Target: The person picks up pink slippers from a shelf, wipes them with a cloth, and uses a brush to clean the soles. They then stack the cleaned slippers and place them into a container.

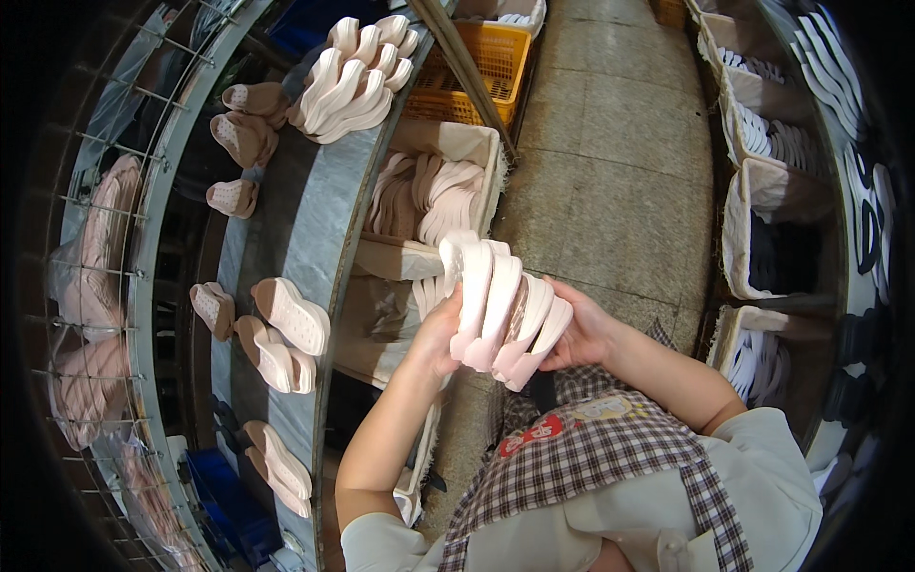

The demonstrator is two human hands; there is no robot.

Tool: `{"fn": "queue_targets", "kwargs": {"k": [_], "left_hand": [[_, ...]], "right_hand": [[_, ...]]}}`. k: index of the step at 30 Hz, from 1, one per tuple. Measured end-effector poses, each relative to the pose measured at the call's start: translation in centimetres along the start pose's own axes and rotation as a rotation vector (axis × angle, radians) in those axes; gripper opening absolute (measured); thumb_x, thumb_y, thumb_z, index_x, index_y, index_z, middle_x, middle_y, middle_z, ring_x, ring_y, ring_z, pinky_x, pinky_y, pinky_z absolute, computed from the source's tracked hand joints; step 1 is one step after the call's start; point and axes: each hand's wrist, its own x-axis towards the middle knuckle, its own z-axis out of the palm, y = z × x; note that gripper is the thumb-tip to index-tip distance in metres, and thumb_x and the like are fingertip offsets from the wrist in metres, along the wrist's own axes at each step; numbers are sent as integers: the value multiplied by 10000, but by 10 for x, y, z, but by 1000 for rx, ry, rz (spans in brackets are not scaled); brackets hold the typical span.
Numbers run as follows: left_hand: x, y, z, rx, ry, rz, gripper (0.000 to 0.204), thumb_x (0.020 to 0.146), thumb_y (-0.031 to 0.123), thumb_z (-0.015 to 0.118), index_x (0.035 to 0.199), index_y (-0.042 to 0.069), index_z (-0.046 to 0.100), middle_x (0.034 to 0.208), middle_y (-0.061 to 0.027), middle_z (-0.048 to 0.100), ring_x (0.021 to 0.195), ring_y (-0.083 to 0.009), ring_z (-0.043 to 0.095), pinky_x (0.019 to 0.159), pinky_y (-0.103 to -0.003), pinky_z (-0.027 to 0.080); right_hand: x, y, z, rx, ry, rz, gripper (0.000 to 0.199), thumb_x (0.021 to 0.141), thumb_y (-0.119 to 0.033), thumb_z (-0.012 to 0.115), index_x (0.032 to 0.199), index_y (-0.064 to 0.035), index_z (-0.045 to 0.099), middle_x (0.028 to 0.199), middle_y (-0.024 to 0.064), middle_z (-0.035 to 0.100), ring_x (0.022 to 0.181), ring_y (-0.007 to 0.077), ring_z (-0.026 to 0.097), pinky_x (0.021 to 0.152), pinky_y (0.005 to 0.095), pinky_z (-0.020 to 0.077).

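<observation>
A row of several pale pink shoe soles point(491, 300), pressed side by side, is held up in front of my apron. My left hand point(441, 332) grips the row at its left end. At its right end, my right hand point(578, 329) is wrapped round the last sole, so the soles are squeezed between both hands. Some of my fingers are hidden behind them. Just beyond, a cloth-lined basket point(498, 172) holds more pink and tan soles point(429, 195).
On the bench point(324, 200) to my left lie a stacked pile of pale soles point(348, 86), smaller groups of soles point(286, 334) and brownish ones point(243, 133). A yellow crate point(519, 67) stands farther off. Lined bins point(739, 229) with white and black pieces run along the right of the tiled aisle point(610, 153).
</observation>
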Motion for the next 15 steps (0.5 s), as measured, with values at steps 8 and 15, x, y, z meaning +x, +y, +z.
{"fn": "queue_targets", "kwargs": {"k": [8,15], "left_hand": [[-5,0,2,15,11,18,464,996,370,338,1259,8,461,1182,-143,571,1042,-244,588,903,-379,486],[-8,0,2,30,41,15,453,1003,353,325,1272,9,446,1203,-139,562,1056,-246,582,897,-383,490]], "right_hand": [[-1,2,1,-10,-13,-22,620,905,-615,315,1250,-145,524,1195,115,566,1039,284,588,789,466,529],[-2,4,1,-10,-36,-26,625,914,-605,305,1274,-134,503,1224,127,548,1063,297,578,813,485,522]]}}
